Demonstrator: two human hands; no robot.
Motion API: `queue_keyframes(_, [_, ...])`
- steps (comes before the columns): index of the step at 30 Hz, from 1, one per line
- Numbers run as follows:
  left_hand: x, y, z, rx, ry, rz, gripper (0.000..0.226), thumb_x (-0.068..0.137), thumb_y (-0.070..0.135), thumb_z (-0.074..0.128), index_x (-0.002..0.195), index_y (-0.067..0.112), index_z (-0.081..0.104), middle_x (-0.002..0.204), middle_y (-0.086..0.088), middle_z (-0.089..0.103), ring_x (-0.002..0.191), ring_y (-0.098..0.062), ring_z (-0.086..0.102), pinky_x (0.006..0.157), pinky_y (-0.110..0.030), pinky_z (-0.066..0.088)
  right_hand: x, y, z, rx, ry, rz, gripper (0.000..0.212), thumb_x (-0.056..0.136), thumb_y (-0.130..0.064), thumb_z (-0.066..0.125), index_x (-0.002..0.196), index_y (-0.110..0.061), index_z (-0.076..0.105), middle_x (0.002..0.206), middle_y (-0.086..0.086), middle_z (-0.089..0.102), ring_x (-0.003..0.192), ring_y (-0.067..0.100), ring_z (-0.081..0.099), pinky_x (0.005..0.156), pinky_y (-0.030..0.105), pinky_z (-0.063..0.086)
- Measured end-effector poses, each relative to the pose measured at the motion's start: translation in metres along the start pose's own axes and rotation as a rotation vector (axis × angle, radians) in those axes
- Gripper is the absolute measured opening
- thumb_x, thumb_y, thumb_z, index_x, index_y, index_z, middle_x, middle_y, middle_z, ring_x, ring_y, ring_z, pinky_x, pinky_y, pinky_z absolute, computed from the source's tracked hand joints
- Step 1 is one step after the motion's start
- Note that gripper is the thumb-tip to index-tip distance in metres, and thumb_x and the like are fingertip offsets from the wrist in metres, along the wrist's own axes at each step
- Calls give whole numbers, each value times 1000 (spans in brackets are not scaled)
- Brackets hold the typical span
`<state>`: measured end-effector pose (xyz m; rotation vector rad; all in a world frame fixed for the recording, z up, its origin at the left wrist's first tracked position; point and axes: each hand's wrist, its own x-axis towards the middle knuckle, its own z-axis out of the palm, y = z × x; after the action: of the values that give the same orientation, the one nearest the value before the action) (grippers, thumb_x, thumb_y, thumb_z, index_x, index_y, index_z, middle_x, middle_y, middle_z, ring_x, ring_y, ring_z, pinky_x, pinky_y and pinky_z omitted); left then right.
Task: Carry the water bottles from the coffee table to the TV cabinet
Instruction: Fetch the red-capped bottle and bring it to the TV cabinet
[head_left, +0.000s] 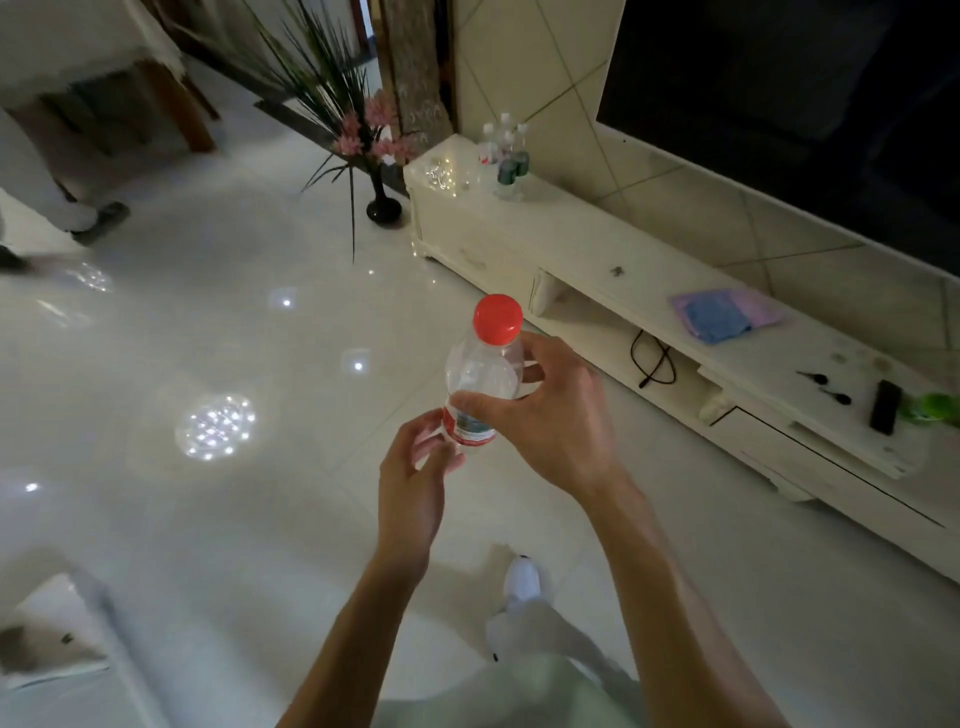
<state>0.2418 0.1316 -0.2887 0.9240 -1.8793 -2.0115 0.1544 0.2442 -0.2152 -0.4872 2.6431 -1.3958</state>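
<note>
A clear water bottle (485, 371) with a red cap and a red label stands upright in mid-air over the floor. My right hand (550, 421) grips its body from the right. My left hand (415, 478) touches its lower end with the fingertips. The white TV cabinet (597, 249) runs along the wall to the right. Several water bottles (506, 156) stand grouped at its far left end. The coffee table's corner (52, 623) shows at the bottom left.
A black vase of pink flowers and long leaves (363, 135) stands on the floor by the cabinet's left end. A blue and purple cloth (722, 312), a remote (885, 408) and a green item (932, 408) lie on the cabinet. Another person's legs (41, 197) are at far left.
</note>
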Motion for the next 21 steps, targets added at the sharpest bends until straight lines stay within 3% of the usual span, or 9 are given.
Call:
queue_keyframes(11, [152,58,68,10,130,-13,26,95,14,52,118,23,62,120,5,66,113,-18,63,93,-41,56,175,1,-13,30,-76,-36,70,63,-57,79,122,-29,55,113,-13,60,96,2,58,83,20,51])
queue_keyframes(15, [207,63,71,-6,137,-27,28,96,17,55,123,18,60,123,1,65,113,-20,64,94,-44,56,233,1,7,-19,-95,-49,70,64,-61,76,122,-28,56,108,-16,57,92,1,56,76,7,41])
queue_keyframes(21, [323,88,71,-45,100,-44,28,96,16,55,123,14,59,123,-3,64,111,-23,64,92,-46,56,333,-14,44,-66,-90,-26,77,63,-61,76,127,-26,54,123,-9,60,100,2,54,90,23,50])
